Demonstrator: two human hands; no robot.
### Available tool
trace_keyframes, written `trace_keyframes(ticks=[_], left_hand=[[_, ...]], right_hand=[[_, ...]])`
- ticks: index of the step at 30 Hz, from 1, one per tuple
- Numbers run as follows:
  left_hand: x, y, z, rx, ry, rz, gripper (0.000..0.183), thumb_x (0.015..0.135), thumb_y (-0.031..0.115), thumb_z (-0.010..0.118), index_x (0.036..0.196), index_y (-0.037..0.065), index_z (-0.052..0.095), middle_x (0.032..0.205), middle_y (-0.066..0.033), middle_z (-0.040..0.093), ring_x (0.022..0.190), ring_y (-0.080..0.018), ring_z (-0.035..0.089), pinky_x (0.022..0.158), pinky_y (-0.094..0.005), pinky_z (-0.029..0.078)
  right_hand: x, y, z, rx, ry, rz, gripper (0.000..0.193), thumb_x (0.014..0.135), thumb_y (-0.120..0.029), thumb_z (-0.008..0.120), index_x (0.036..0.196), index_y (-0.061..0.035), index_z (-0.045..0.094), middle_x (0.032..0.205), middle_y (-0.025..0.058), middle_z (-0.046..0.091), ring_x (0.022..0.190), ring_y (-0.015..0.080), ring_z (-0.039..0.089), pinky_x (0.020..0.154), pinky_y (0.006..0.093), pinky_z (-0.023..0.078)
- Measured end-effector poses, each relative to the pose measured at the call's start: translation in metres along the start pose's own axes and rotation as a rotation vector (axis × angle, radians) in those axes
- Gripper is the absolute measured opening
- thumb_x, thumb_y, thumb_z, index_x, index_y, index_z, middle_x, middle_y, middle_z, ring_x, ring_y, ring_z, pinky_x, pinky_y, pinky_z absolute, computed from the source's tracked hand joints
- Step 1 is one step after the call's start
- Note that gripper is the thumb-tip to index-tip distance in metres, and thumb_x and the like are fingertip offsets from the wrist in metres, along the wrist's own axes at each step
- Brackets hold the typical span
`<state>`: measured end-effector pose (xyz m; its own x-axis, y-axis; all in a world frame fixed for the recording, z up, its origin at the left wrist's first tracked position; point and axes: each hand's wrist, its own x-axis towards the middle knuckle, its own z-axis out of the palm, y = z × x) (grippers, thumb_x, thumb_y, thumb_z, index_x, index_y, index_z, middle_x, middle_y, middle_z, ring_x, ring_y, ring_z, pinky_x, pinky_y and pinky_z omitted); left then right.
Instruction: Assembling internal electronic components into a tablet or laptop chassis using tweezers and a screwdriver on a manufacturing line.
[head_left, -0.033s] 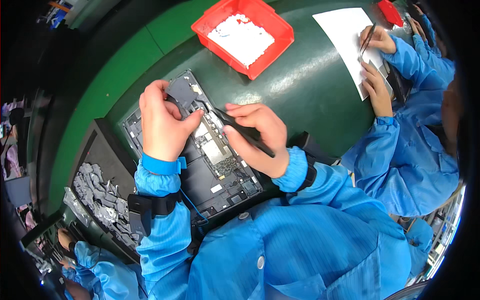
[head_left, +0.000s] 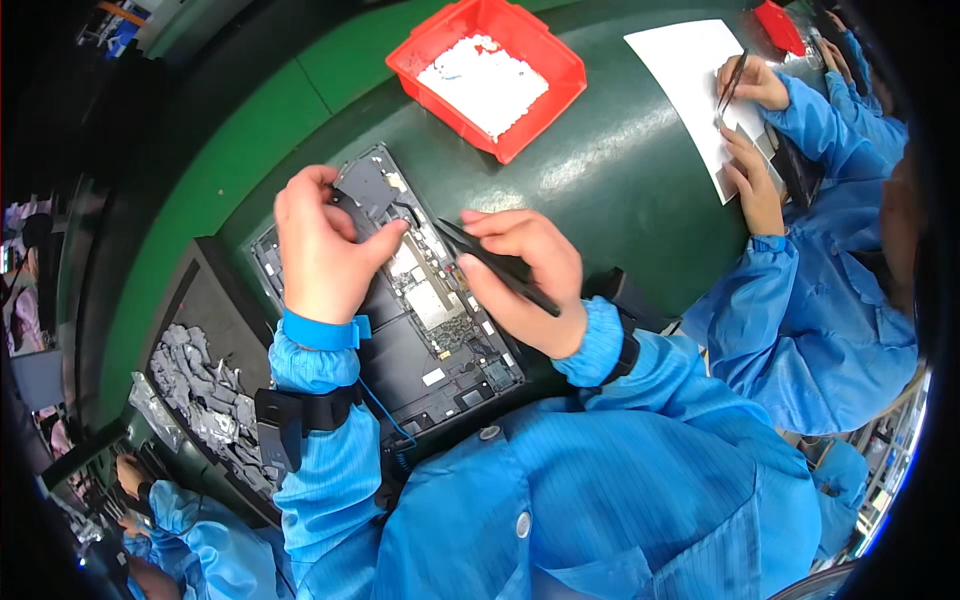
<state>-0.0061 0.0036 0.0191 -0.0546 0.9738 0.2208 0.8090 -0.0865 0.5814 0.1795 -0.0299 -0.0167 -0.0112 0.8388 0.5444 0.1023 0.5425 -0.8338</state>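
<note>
An opened laptop body with its circuit board exposed lies tilted before me. My left hand is over its upper left part, fingers curled beside a dark grey panel and thumb near the board's upper end. What those fingers grip is hidden. A blue wrist strap with a coiled cord circles that wrist. In my right hand are black tweezers, slanting toward the laptop's upper right edge. A short black strip, perhaps a cable, shows beside the panel.
A red bin of small white pieces stands beyond the laptop. On the left, a dark tray holds grey scraps. At right, a co-worker's hands work with tweezers over a white sheet.
My right hand and the tweezers have shifted slightly right and down, and the tips are off the spot by the dark panel. My left hand has barely moved.
</note>
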Motion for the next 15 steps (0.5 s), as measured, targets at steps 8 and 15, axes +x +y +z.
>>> trace_keyframes(ticks=[8, 15], left_hand=[[0.004, -0.040, -0.019, 0.508, -0.057, 0.075, 0.039, 0.079, 0.031, 0.063, 0.102, 0.001, 0.060, 0.098, -0.0182, 0.062, 0.090, -0.0345, 0.059, 0.075, -0.0428, 0.048], [0.029, -0.049, -0.019, 0.568, -0.216, -0.026, 0.043, 0.085, 0.041, 0.054, 0.075, 0.000, 0.062, 0.079, -0.0202, 0.063, 0.080, -0.0368, 0.058, 0.072, -0.0451, 0.047]], right_hand=[[-0.036, -0.039, -0.048, -0.196, -0.604, -0.192, 0.029, 0.066, -0.019, 0.074, 0.088, -0.0115, 0.057, 0.098, 0.0121, 0.056, 0.104, 0.0363, 0.054, 0.075, 0.0395, 0.050], [-0.060, -0.038, -0.053, -0.407, -0.797, -0.231, 0.034, 0.070, -0.019, 0.070, 0.099, -0.0115, 0.054, 0.122, 0.0139, 0.048, 0.123, 0.0406, 0.038, 0.086, 0.0414, 0.049]])
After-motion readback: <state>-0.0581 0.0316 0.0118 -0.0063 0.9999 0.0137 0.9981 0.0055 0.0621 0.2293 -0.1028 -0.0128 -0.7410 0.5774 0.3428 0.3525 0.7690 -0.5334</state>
